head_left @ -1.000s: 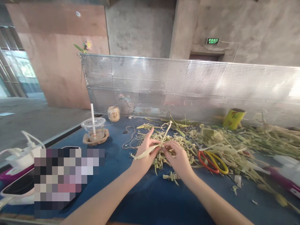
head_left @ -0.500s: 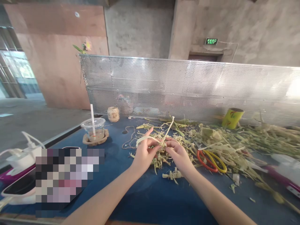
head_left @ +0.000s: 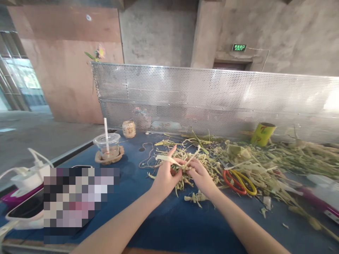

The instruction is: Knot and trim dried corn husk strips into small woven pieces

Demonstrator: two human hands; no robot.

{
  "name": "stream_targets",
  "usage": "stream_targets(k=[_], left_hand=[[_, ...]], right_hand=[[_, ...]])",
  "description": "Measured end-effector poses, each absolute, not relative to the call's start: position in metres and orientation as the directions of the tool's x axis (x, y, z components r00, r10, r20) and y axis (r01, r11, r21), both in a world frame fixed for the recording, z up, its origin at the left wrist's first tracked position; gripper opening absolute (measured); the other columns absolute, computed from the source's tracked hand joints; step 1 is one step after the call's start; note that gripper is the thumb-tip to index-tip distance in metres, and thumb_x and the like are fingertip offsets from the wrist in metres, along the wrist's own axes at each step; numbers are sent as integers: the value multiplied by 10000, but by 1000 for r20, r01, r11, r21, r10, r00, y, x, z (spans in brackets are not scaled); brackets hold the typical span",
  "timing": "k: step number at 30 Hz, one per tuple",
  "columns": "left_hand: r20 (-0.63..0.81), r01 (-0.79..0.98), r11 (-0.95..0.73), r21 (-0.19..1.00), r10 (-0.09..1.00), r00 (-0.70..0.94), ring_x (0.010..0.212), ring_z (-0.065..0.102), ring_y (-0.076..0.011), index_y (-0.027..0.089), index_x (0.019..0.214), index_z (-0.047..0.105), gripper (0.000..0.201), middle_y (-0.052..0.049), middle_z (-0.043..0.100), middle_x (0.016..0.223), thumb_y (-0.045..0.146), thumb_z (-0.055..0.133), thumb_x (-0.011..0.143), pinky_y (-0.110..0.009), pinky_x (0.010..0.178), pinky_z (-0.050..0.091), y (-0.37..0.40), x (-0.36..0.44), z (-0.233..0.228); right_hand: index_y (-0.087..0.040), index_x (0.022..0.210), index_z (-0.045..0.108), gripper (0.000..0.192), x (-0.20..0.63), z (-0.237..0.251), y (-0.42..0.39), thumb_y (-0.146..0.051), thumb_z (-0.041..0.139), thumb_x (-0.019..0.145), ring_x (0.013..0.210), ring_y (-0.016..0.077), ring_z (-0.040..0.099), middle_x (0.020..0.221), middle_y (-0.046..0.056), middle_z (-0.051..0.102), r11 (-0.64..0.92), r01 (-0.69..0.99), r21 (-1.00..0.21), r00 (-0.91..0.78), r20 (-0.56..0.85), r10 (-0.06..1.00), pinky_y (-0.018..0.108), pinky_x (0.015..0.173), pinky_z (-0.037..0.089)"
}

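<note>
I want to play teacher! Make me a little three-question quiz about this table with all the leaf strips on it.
1. True or false: both hands, the left hand and the right hand, pinch the same pale leaf strip.
2. Which thing lies just right of the right hand? A) scissors B) a hammer C) a spoon
3. Fill in: the plastic cup has a white ____ standing in it.

Key
1. True; the hands meet over the leaf pile on the blue table.
2. A; the scissors have red and yellow handles.
3. Straw.
</note>
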State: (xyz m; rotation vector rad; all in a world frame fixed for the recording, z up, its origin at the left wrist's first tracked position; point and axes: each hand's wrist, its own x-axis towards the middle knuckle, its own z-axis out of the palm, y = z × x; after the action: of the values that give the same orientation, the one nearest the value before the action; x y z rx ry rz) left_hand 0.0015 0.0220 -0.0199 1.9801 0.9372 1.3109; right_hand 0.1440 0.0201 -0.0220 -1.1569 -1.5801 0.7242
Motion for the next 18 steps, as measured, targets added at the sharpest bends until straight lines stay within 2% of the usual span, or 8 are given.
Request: stream_targets(k=[5,8,12,18], left_hand=[[584,361,-633,685,773,248,538,542,-90,181,902,588,204,-87,592,1095,106,489,740,-279,588,489,23,0,-16],[618,391,-654,647,751,234,550,548,-105,175,867,608,197,-100,575,1125,90,495,729,-298,603,486,24,-1,-15],[600,335,-646,686,763,242,586,572,-109,181,878,616,203,-95,570,1128,98,483,748,-287,607,496,25,-1,-18],[591,261,-641,721,767,251,736,620,-149,176,908,598,209,-105,561,1138,97,473,760,-275,617,509,24,1,-20]], right_hand=[[-183,585,553,132,144,-18,20,-240,445,636,811,190,522,764,23,580,315,267,-911,-68,309,949,313,796,390],[-183,615,562,144,142,-16,17,-271,456,655,745,175,523,708,11,581,290,231,-929,-64,283,957,286,735,399],[-188,642,552,204,142,-15,15,-353,450,707,682,165,515,654,0,559,257,238,-936,-56,251,966,265,648,401],[-169,741,575,274,146,-27,24,-417,458,751,762,187,552,749,40,603,348,279,-895,-84,338,937,300,722,415]])
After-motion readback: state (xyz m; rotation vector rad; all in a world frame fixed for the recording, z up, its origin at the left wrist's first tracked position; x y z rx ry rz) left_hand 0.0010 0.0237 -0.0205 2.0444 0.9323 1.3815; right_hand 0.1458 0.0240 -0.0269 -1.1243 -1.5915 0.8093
